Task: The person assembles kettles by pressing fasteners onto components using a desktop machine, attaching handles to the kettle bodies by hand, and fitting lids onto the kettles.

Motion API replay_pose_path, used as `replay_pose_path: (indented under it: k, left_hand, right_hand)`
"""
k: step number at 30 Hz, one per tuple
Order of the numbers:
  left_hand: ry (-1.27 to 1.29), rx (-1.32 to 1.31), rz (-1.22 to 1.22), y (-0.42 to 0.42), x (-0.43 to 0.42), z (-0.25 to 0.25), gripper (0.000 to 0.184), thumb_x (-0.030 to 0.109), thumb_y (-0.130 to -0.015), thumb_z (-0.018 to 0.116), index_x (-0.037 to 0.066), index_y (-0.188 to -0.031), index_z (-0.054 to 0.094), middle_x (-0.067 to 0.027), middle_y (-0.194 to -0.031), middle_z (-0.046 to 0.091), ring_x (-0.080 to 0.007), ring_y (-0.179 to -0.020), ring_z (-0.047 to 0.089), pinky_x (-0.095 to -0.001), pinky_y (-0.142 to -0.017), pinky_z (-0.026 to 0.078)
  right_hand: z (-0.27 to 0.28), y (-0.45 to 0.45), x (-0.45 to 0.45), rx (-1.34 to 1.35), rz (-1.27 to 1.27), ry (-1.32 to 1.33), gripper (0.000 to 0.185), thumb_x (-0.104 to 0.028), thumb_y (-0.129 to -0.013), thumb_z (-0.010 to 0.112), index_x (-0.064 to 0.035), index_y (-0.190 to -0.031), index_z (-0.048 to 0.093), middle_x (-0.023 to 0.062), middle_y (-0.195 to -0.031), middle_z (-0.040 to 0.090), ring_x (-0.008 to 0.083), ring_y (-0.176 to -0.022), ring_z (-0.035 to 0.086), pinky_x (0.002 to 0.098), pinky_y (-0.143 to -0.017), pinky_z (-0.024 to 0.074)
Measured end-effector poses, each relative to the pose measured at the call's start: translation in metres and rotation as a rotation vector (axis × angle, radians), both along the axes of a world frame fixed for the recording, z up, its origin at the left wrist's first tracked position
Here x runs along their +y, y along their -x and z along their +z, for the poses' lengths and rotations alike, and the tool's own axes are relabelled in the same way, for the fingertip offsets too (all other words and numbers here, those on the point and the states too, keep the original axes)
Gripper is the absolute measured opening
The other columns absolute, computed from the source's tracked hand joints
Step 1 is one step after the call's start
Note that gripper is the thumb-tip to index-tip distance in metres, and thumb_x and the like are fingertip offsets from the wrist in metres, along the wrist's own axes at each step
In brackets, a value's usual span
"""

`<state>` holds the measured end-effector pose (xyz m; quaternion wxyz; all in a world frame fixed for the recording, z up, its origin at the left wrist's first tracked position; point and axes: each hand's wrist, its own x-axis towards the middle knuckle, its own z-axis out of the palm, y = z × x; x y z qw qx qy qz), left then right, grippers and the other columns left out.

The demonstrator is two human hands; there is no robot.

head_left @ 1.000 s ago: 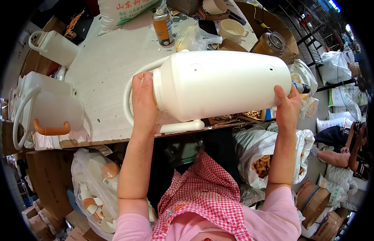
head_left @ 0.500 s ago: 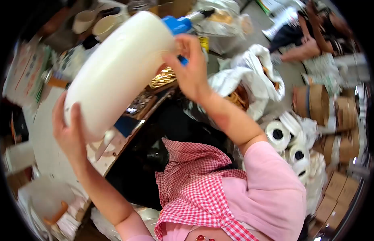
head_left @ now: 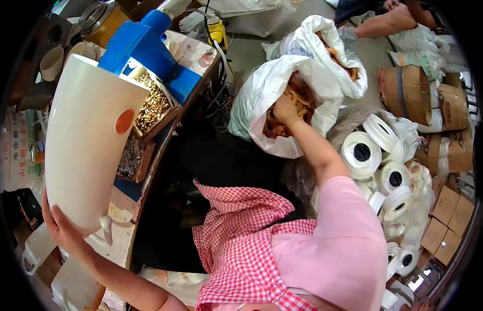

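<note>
My left hand [head_left: 65,228] supports the lower end of a large white plastic jug body [head_left: 88,140], its fingers around the side and partly hidden behind it. An orange-red round mark shows on the jug's wall, and a white handle end hangs at its bottom. Inside an open white woven sack [head_left: 278,72], my right hand [head_left: 286,109] reaches among orange-brown curved handles [head_left: 304,98]; its fingertips are hidden among them.
A blue machine [head_left: 143,46] stands at the table's edge beside a box of brass-coloured small parts [head_left: 153,103]. Behind lies a second sack of handles [head_left: 332,52]. White spools [head_left: 361,153] and cartons [head_left: 407,90] are at the right. Another person's leg [head_left: 387,23] shows top right.
My right hand has left the jug and moved right into the sack. The jug has swung more upright in my left hand, and the view has turned right.
</note>
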<state>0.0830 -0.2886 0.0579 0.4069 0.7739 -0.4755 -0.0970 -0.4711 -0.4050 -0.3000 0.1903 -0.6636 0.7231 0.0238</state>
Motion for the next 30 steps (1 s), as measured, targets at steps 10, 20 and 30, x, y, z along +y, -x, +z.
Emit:
replay_pose_path:
  k: [10,20,30]
  left_hand:
    - [-0.043,-0.029,-0.024,-0.004,0.004,0.003,0.046,0.034,-0.107,0.046,0.005,-0.142,0.052,-0.0110,-0.138,0.056,-0.0204,-0.121,0.056,-0.0333,-0.104,0.043]
    - [-0.025,0.102,-0.064,-0.036,0.007,-0.003,0.046,0.032,-0.106,0.048,0.004,-0.142,0.052,-0.0103,-0.136,0.059,-0.0198,-0.121,0.057,-0.0320,-0.103,0.044]
    - [0.007,0.103,-0.018,-0.031,0.005,-0.009,0.045,0.032,-0.106,0.049,0.005,-0.142,0.053,-0.0111,-0.137,0.058,-0.0202,-0.120,0.057,-0.0331,-0.103,0.044]
  right_hand:
    - [-0.026,0.021,0.006,-0.301,-0.169,-0.031,0.036,-0.032,-0.091,0.058,-0.0033,-0.113,0.063,0.0234,-0.106,0.068,0.0404,-0.099,0.065,0.0449,-0.086,0.0501]
    - [-0.113,0.007,-0.030,-0.123,-0.071,-0.265,0.051,-0.016,-0.090,0.057,-0.0027,-0.139,0.053,0.0248,-0.139,0.055,0.0374,-0.127,0.055,0.0426,-0.108,0.0444]
    - [0.077,0.013,0.070,-0.754,-0.509,0.397,0.026,-0.021,-0.088,0.073,-0.0008,-0.103,0.067,0.0153,-0.083,0.067,0.0272,-0.076,0.065,0.0371,-0.072,0.0500]
